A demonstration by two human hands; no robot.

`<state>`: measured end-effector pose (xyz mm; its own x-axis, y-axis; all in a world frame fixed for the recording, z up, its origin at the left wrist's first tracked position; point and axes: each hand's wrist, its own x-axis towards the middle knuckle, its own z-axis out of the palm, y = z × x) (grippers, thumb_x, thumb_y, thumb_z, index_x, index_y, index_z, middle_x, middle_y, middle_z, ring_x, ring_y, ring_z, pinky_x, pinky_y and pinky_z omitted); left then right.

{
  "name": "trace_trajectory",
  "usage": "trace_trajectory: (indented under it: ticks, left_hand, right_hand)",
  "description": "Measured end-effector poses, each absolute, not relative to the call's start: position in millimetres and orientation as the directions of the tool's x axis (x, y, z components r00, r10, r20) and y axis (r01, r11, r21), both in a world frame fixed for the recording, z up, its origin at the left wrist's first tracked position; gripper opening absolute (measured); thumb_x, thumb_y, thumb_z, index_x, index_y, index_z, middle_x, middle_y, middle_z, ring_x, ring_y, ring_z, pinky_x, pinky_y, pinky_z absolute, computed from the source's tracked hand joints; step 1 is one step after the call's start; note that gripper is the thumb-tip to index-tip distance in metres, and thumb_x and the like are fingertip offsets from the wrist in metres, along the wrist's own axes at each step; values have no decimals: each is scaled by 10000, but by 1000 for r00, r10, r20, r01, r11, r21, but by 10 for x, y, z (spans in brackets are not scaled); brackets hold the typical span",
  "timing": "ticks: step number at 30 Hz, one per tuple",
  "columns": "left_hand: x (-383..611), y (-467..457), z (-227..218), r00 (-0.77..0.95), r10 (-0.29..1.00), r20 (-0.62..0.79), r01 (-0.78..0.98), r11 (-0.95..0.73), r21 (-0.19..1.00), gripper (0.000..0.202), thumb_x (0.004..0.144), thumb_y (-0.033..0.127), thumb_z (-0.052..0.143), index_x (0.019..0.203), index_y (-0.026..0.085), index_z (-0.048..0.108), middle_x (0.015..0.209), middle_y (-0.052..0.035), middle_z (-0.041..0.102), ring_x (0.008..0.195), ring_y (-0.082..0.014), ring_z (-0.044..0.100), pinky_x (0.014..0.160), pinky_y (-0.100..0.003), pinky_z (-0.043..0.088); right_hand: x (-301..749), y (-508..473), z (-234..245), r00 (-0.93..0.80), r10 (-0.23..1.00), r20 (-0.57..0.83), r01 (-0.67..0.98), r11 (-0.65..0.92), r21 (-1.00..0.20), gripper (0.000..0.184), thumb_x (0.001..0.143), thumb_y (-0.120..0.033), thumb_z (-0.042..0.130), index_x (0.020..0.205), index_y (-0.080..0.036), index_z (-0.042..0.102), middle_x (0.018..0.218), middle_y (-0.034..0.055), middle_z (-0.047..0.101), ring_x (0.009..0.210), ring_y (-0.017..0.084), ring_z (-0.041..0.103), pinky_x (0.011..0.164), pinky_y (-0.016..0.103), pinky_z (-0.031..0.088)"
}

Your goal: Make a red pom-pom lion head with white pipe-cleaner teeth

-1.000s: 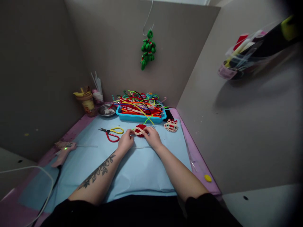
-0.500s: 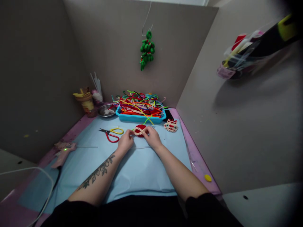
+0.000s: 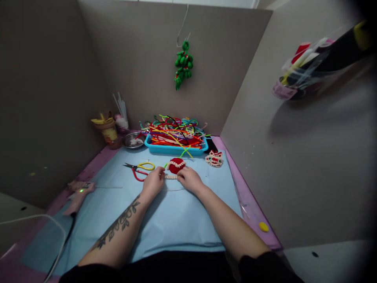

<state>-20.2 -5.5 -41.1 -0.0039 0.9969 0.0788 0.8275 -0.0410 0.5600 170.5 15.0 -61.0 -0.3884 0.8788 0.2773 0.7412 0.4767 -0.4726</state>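
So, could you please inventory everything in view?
Craft piece: one, red and cream, centre
Ridged strip: one, cream, beside craft piece
Face ornament: one, cream and red, right
Scissors: one, red and yellow, centre left
Tray: one, blue, back
Fuzzy stems: many, multicoloured, in tray
Bowl: one, silver, back left
Cup: one, yellowish, back left
Sticks: several, white, back left
Glue gun: one, pink, left
Hanging ornament: one, green, back wall
Bundle: one, mixed, right wall
Small disc: one, yellow, right
Cables: two, white and black, left
Table: one, purple, beneath
Sheet: one, light blue, on table
Left hand: one, bare, at strip
Right hand: one, bare, at strip
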Motion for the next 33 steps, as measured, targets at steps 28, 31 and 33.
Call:
trace_trajectory:
  ticks: [28, 31, 33]
  left_hand:
    - [-400, 31, -215, 144, 912, -383, -304, 409, 860, 402, 627, 439, 756, 852, 181, 548, 861, -52, 649, 602, -115, 553, 486, -203, 351]
    - [-412, -5, -166, 177, 898, -403, -408, 440, 800, 347, 630, 364, 758, 857, 171, 581, 840, -52, 652, 598, -107, 547, 535, -217, 396]
    - [-407, -30, -119, 201, 882, -426, -459, 469, 754, 320, 638, 319, 751, 873, 168, 594, 839, -51, 650, 600, -102, 547, 551, -217, 409]
  right_hand:
    - [811, 2008, 235, -568, 776, 275, 733, 628, -259, 214, 803, -113, 539, 868, -215, 716, 866, 66, 715, 843, 212, 636, 753, 284, 447]
    - [682, 2133, 230, -566, 784, 254, 776, 611, -158, 179, 843, -188, 528, 919, -218, 688, 916, 88, 687, 828, 216, 616, 668, 279, 428]
    - [646, 2182, 221, -568, 791, 227, 790, 601, -120, 197, 876, -232, 495, 975, -222, 665, 950, 97, 674, 818, 219, 612, 633, 278, 415]
